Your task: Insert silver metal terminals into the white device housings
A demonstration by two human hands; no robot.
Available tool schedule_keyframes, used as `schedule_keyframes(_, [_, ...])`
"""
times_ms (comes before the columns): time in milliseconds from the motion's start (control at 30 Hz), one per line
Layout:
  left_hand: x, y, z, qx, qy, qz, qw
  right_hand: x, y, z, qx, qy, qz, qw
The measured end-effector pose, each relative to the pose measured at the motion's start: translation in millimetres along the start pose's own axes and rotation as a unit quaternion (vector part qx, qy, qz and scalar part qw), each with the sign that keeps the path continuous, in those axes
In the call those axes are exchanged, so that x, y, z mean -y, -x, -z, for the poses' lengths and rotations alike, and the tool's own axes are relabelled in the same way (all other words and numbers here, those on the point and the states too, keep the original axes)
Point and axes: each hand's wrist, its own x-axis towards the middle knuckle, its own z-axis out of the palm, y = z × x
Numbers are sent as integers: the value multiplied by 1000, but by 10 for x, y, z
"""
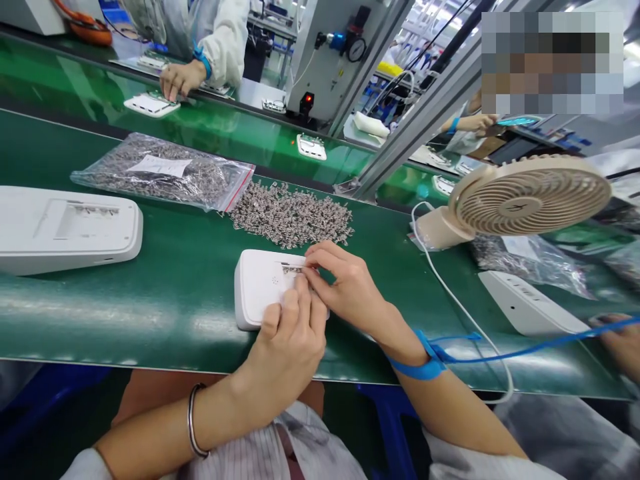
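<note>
A white plastic housing (257, 283) lies on the green work surface in front of me, its slotted recess facing up with small metal contacts (291, 269) in it. My left hand (295, 333) rests on the housing, fingers bent and pressed together, fingertips at the recess. From the right, my right hand (347, 283) reaches the same recess with thumb and fingers pinched; whatever sits between them is hidden. Just behind the housing spreads a pile of small metal spring contacts (293, 215). Beside it lies a clear zip bag (165, 170) full of similar parts.
Another white housing (100, 227) lies at left, and a third (530, 303) at right near another person's hand (623, 343). A beige fan (525, 200) with a white cable stands at right. Beyond, a green conveyor (240, 120) carries white parts; a co-worker's hand (183, 80) touches one.
</note>
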Motion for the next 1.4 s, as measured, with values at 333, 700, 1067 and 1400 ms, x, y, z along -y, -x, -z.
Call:
schedule_keyframes(333, [-69,-6,-47,-29,3,29,999,2,202,0,-31,-60,-12,998])
schedule_keyframes(700, [-57,-9,-16,-19,-27,30,999,-10,155,33,32,-28,27,999])
schedule_keyframes(1067, [-3,21,131,8,-28,7,1000,-4,89,-149,-88,-94,-86,988])
schedule_keyframes(1400, [951,337,258,66,-93,71,991,-841,802,605,-334,154,-269,890])
